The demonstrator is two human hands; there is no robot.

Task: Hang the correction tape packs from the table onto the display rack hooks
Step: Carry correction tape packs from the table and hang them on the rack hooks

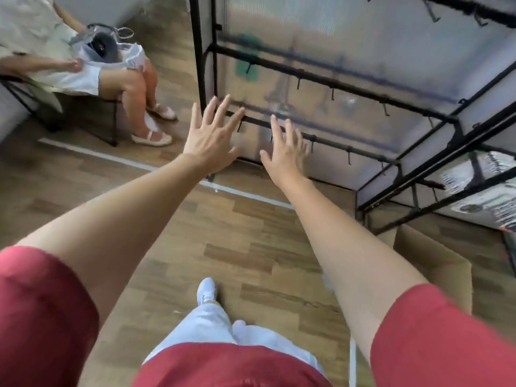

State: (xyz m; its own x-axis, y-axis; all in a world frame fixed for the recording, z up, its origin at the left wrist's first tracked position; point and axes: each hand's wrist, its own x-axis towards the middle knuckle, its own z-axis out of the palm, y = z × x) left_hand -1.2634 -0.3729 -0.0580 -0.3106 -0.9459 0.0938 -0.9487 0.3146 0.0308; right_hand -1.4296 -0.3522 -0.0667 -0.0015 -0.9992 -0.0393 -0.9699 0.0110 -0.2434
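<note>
- Plainly, both bare arms reach out toward the rack (335, 84), a frame of thin black metal tubes with a cloudy, ribbed plastic sheet behind it.
- Its bars run lengthwise from the left corner post, slanting down to the right; short black hooks (386, 109) hang from them at intervals, pointing down and out toward the person.
- The left hand (212, 135) is flat, fingers spread and straight, holding nothing, by the left end of the low bar (349, 149).
- The right hand (284, 152) is just beside it, fingers straight and blurred, also holding nothing, across that same bar; I cannot tell if either touches it.
- Where the packs are I cannot tell; printed shapes (480, 188) behind the frame at the right edge are too smeared to name.
- Red sleeves (42, 317) frame the view above a wood-plank floor (251, 247).
- A brown cardboard box (435, 263) sits at the right, near the rack's foot.
</note>
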